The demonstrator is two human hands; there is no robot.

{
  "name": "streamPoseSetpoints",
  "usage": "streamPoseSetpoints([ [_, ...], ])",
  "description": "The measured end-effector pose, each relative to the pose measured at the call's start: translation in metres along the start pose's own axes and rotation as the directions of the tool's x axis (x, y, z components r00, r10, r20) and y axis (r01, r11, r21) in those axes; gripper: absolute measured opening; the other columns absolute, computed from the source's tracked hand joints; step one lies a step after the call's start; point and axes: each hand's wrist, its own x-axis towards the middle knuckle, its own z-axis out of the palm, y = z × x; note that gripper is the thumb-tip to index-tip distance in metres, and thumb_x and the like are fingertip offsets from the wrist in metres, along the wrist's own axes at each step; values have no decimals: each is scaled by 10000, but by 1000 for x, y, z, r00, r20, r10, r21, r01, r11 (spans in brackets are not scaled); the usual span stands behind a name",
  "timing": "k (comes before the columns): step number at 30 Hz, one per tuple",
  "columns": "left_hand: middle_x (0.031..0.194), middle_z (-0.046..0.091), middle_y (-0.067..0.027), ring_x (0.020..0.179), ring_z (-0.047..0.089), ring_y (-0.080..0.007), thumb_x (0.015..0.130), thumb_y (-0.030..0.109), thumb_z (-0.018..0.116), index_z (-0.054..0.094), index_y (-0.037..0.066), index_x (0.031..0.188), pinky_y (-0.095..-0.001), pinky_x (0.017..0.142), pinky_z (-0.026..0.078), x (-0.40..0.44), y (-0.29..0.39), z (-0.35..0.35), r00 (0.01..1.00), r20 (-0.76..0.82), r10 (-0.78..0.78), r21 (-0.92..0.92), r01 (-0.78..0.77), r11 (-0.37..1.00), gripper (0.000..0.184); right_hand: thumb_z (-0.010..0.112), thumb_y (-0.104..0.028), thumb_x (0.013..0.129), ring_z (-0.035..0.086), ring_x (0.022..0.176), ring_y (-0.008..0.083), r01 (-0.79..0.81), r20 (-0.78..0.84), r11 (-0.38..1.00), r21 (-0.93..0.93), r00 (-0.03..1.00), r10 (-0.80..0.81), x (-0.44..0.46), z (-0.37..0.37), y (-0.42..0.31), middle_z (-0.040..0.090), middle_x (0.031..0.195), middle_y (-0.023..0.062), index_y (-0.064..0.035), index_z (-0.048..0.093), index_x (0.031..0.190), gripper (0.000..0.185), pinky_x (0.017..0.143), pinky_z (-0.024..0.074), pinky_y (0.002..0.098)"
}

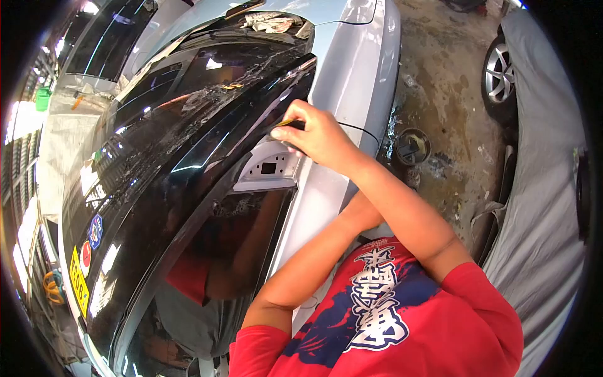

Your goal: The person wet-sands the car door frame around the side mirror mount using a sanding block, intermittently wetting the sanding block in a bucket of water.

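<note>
Yellow and dark, that slim little piece (292, 124) is sitting near the middle of the frame, pinched between the thumb and fingers of your right hand (323, 141). It sticks out on the left side of that hand, and honestly I can't tell if it's touching the car. Your grip covers a good bit of it too.

Just below and to the left of your fingers there's the pale triangular panel (254, 179) with the small holes and a dark square opening. The black side window (235, 251) sits right under that, and the dark windshield (182, 81) fills the upper left.

As for your left arm (314, 254), it comes up from the bottom and goes behind your right forearm (408, 207), so I can't tell what the left hand is holding, or whether its fingers are apart or together. Over to the right of both arms, a round bucket (413, 146) is on the stained floor (446, 38).
</note>
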Motion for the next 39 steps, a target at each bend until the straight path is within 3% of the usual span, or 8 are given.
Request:
streamPoseSetpoints([
  [5, 1145, 720, -211, 1094, 653, -378, 919, 213, 739, 718, 12, 1084, -481, 960, 508, 2, 6, -5, 999, 39, -29, -42, 31, 999, 261, 776, -238, 970, 624, 572, 113, 2, -29, 999, -49, 1000, -4, 6, -5, 10, 670, 705, 54, -15, 591, 960, 289, 527, 487, 303],
  [8, 1163, 722, -212, 1110, 653, -380, 924, 212, 733, 722, 14, 1088, -479, 964, 509, 1, -10, 9, 991, 100, -85, 113, 73, 991, 257, 771, -210, 972, 614, 572, 96, 8, -64, 999, 31, 998, -6, 9, -12, 22, 667, 708, 41, -12, 618, 989, 251, 516, 482, 289],
  [11, 1175, 724, -218, 1126, 654, -385, 916, 215, 733, 727, 17, 1092, -482, 965, 510, 2, 8, -7, 997, 47, -63, -57, 66, 996, 265, 770, -175, 974, 619, 602, 89, -23, -22, 991, 130, 999, 26, 1, -1, 2, 662, 728, 29, -12, 617, 980, 224, 514, 488, 279],
  [24, 1210, 706, -220, 1159, 635, -391, 929, 230, 712, 727, 25, 1110, -481, 992, 498, -7, -11, 12, 998, 46, -38, -5, 38, 999, 274, 751, -164, 995, 606, 610, 69, -53, -14, 982, 182, 998, 56, -1, 10, 0, 660, 764, 18, -38, 631, 977, 175, 516, 482, 245],
  [28, 1183, 706, -213, 1129, 638, -380, 950, 242, 705, 721, 25, 1144, -478, 974, 502, 1, 4, -3, 991, 104, -80, 18, 78, 997, 291, 773, -166, 976, 629, 618, 76, -82, -184, 983, 166, 976, 113, 10, -7, 18, 689, 794, 46, -13, 620, 985, 216, 491, 483, 243],
  [32, 1173, 715, -215, 1114, 653, -382, 943, 241, 722, 729, 19, 1126, -483, 965, 507, -6, -19, 16, 999, -10, 44, 30, -44, 999, 288, 767, -178, 982, 629, 615, 85, -102, -27, 969, 227, 993, 111, 0, 5, 14, 671, 762, 40, -25, 601, 975, 225, 509, 503, 264],
  [35, 1185, 724, -218, 1127, 664, -389, 938, 242, 722, 733, 10, 1112, -482, 977, 507, -5, -8, 6, 997, 38, -61, -70, 63, 996, 291, 761, -157, 994, 614, 624, 78, -75, -64, 974, 216, 994, 91, 4, 6, 20, 637, 759, 20, -39, 610, 985, 192, 531, 494, 258],
  [39, 1166, 730, -210, 1130, 669, -381, 927, 223, 729, 730, 12, 1116, -473, 973, 510, 6, 11, -11, 990, 124, -74, 35, 70, 997, 284, 755, -168, 997, 620, 648, 83, -114, -128, 990, 78, 984, 124, 3, -17, 21, 659, 815, 31, -36, 612, 1012, 195, 559, 521, 271],
])
